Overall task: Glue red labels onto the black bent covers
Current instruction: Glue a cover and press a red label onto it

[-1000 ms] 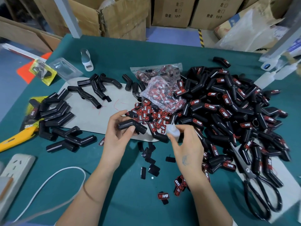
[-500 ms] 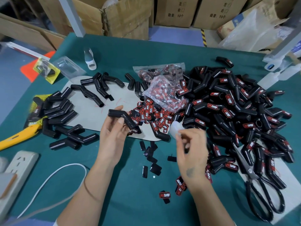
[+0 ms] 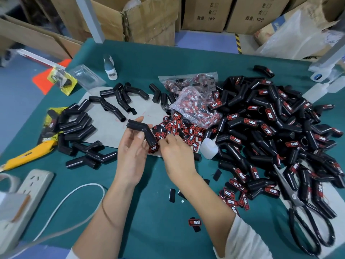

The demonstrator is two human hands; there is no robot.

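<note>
Green table, bent cover elbow-up

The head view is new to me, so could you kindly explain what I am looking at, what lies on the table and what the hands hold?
No machine here: a person works with two bare hands, filmed by a camera worn on the head, looking down at a green table. The left hand holds a black bent cover. The right hand pinches a red label at that cover's lower end. Just beyond lies a heap of loose labels, with a small white glue bottle beside them. On the right is a big pile of covers already labelled; on the left are plain covers. Scissors lie at the right, and a yellow knife at the left.
</note>
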